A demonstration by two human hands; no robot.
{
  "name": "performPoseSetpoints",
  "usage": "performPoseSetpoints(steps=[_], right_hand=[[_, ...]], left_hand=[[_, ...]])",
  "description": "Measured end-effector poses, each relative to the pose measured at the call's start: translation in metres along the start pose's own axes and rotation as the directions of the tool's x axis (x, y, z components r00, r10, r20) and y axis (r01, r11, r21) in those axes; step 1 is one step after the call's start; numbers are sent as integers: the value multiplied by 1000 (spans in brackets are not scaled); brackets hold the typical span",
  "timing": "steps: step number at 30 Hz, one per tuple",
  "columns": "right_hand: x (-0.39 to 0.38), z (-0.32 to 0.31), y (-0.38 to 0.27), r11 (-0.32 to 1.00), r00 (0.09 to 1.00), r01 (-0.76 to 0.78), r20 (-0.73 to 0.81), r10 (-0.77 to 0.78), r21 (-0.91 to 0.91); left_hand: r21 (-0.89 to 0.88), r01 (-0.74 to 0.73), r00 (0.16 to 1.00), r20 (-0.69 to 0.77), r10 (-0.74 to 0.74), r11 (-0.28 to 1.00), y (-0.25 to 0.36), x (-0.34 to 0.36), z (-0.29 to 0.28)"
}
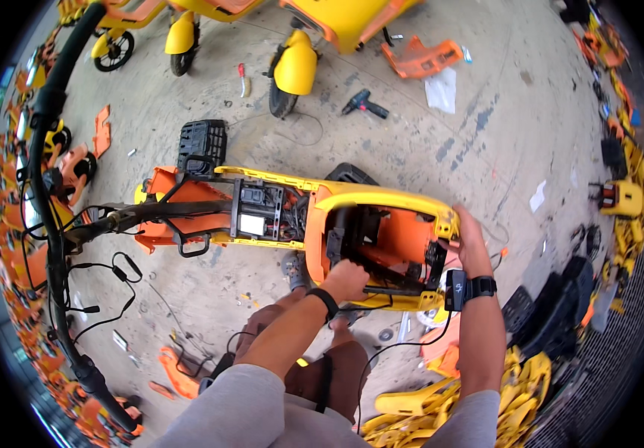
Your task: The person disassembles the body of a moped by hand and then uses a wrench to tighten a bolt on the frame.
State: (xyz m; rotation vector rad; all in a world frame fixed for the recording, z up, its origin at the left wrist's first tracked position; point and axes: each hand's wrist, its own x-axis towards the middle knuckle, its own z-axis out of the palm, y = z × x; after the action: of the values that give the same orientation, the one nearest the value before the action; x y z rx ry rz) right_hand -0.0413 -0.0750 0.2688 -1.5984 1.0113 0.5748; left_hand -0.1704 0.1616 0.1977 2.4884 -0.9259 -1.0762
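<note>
A partly stripped scooter (pixel 299 224) stands crosswise before me, its front end to the left. Its rear is a yellow body panel (pixel 382 196) around an open orange compartment (pixel 404 237). My right hand (pixel 471 243) is wrapped round the panel's rear end, the fingers partly hidden. At the compartment's near side my left hand (pixel 346 282) is closed, beside a black bar (pixel 393 291); what its fingers hold is hidden. Inside the compartment are black parts and a dark opening. Ahead of it, wiring and a white-labelled box (pixel 253 225) lie exposed.
Black handlebars (pixel 57 194) with dangling cables rise at left. Across the floor lie a power drill (pixel 367 104), a red-handled tool (pixel 244 79) and an orange panel (pixel 420 57). Other yellow scooters (pixel 292 63) stand beyond. Yellow panels (pixel 419 403) are heaped near right.
</note>
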Motion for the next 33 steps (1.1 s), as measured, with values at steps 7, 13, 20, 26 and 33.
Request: performPoseSetpoints(steps=[7, 13, 20, 26, 33], right_hand=[[27, 26, -21, 983, 981, 109, -174, -83, 147], [45, 80, -97, 958, 954, 256, -192, -229, 131], [-34, 97, -67, 907, 943, 329, -41, -330, 262], [-114, 115, -53, 856, 923, 369, -34, -384, 363], [-135, 95, -8, 865, 955, 278, -21, -297, 418]], left_hand=[[-473, -167, 309, -859, -409, 865, -24, -56, -21], [-927, -190, 384, -374, -844, 324, -67, -30, 22], [-967, 42, 405, -214, -889, 252, -86, -64, 24], [-969, -80, 367, -245, -897, 233, -73, -88, 29], [-973, -107, 382, -230, -895, 205, -70, -99, 41]])
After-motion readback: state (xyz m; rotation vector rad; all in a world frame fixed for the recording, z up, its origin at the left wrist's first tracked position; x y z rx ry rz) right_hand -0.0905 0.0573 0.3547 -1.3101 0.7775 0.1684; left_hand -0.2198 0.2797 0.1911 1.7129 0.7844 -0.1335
